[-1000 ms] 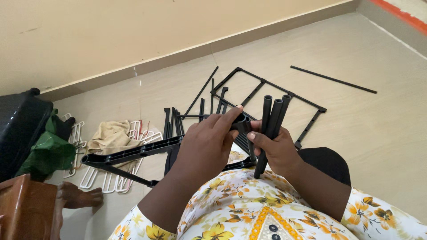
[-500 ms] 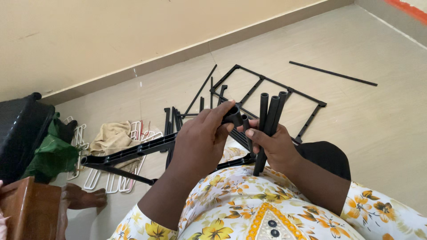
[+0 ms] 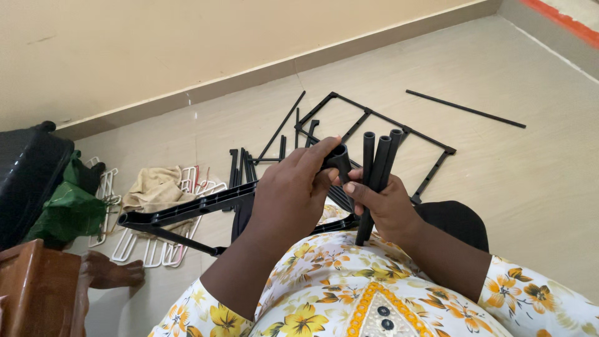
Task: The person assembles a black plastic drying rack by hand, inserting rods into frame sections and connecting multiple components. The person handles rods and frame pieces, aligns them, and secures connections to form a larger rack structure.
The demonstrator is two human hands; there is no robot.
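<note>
My right hand (image 3: 387,203) grips a bundle of three black tubes (image 3: 377,162), held upright with their open ends up. My left hand (image 3: 293,190) is closed around one more black tube (image 3: 340,159), its open end pointing up beside the bundle. A long black plastic frame piece (image 3: 181,215) runs left from under my left hand, just above the floor. Both hands are over my lap, above a floral garment.
A black rectangular frame (image 3: 380,122) and several loose black rods (image 3: 281,128) lie on the tiled floor ahead. One thin rod (image 3: 465,109) lies far right. White hangers (image 3: 146,246), a beige cloth (image 3: 153,190), a green bag (image 3: 65,209), a black case (image 3: 25,178) and brown wooden furniture (image 3: 40,287) are at left.
The single tube in my left hand has tilted up closer to the bundle. The view has shifted slightly; the hands keep their grips.
</note>
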